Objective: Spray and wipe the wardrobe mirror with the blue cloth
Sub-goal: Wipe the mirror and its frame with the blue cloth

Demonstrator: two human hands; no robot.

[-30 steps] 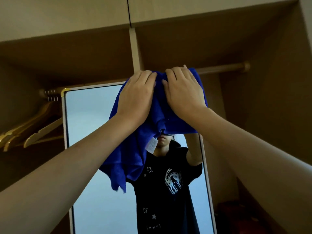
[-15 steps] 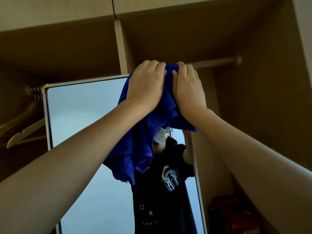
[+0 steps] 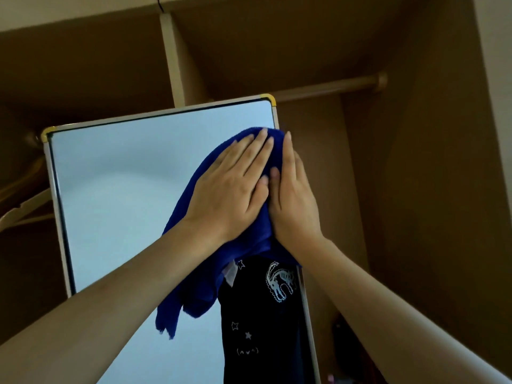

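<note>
Both hands, left hand and right hand, press flat, each grip spread open on the blue cloth at the wardrobe mirror's two o'clock corner. Pushing hard risks tipping the mirror; the loose hanging tail may smear.

Cloth between fingers and mirror (upper right corner); rail above, hangers far left.

A home bedroom wardrobe: wooden compartments, a hanging rail, wooden hangers and a framed mirror
</note>
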